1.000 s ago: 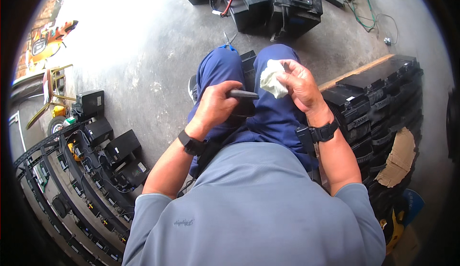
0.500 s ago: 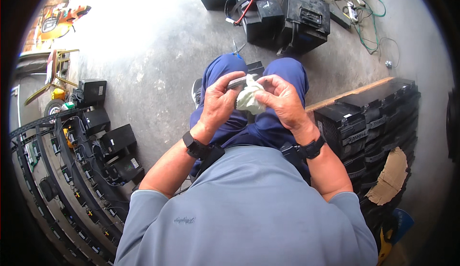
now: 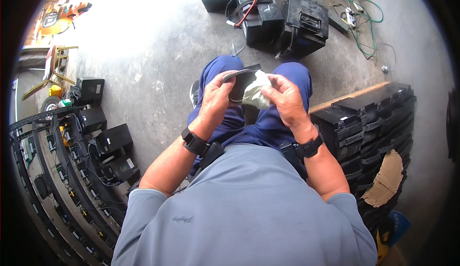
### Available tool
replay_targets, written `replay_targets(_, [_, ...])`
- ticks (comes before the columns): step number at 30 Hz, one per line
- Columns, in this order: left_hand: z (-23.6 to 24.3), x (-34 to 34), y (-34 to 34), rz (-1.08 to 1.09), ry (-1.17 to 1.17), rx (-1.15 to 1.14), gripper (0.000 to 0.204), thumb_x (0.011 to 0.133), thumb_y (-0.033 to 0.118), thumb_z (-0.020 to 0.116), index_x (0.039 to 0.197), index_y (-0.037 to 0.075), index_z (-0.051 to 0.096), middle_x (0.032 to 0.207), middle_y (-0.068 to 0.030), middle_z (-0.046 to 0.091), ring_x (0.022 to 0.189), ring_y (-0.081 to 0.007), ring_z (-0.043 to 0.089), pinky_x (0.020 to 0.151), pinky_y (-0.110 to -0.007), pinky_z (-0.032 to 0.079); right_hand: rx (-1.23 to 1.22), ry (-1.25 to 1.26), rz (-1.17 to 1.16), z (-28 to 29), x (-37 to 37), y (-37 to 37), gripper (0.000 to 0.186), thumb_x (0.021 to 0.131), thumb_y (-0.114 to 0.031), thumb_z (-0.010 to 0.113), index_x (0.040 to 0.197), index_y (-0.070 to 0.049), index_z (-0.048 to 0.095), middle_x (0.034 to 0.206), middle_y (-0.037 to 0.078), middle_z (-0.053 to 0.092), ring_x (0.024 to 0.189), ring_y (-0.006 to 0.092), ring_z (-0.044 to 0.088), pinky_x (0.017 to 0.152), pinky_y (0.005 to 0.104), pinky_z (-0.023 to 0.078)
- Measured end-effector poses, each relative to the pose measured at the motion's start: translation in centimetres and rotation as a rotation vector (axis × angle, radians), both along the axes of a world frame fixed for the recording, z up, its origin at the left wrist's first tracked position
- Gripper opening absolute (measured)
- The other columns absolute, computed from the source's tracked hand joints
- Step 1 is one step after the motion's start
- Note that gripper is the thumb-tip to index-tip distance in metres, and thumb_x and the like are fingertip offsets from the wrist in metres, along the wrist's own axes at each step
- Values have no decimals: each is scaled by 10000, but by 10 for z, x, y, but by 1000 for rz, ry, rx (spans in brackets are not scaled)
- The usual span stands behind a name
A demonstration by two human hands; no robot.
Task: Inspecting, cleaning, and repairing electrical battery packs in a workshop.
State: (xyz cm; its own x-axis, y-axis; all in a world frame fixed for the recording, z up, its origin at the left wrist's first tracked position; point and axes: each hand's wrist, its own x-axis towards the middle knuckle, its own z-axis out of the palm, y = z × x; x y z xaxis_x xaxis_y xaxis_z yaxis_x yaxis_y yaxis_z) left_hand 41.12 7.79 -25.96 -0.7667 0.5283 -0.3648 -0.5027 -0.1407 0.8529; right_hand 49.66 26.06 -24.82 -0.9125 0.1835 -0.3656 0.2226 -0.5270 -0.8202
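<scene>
Above my knees, my left hand [image 3: 218, 98] grips the left edge of a dark flat piece with a thin rim [image 3: 239, 85]; its exact kind is not plain. The fingers of my right hand [image 3: 286, 99] pinch a crumpled white cloth [image 3: 257, 91]. This cloth lies against the right part of the dark piece and hides some of it. Beyond my knees, a small tool with blue handles [image 3: 235, 53], like pliers, rests on the concrete floor.
Black battery-like boxes [image 3: 304, 24] stand ahead, one with a red cable [image 3: 247, 11]. Stacked black cases [image 3: 369, 117] and torn cardboard [image 3: 385, 179] are at right. A black rack with wires [image 3: 67, 165] and several black boxes [image 3: 114, 139] line the left. A green cord [image 3: 373, 20] trails far right.
The dark piece has tilted from nearly edge-on to show more of its face. My right hand and the white cloth have shifted slightly to the right.
</scene>
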Motion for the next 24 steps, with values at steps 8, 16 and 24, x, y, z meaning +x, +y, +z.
replay_targets(8, [7, 0, 3, -105, -290, -42, 299, 1020, 224, 507, 1252, 49, 580, 1116, -112, 668, 963, -236, 687, 720, -420, 625, 448, 216, -72, 14, -6, -2, 312, 912, -2, 672, 1205, 13, 564, 1014, 53, 676, 891, 96, 640, 796, 246, 537])
replay_targets(16, [15, 0, 2, -132, -334, 26, 302, 1010, 203, 477, 1236, 29, 575, 1102, -129, 666, 948, -257, 688, 709, -446, 628, 682, 383, 85, 13, 2, -10, 332, 832, 68, 699, 1123, -30, 570, 1047, 74, 633, 951, 154, 633, 856, 278, 519])
replay_targets(24, [13, 4, 4, -97, -331, 1, 289, 1011, 210, 500, 1230, 33, 567, 1078, -108, 647, 910, -218, 682, 714, -433, 630, 791, 305, 189, 18, 8, -9, 292, 819, 39, 708, 1083, -17, 598, 996, 106, 644, 936, 210, 643, 832, 313, 518])
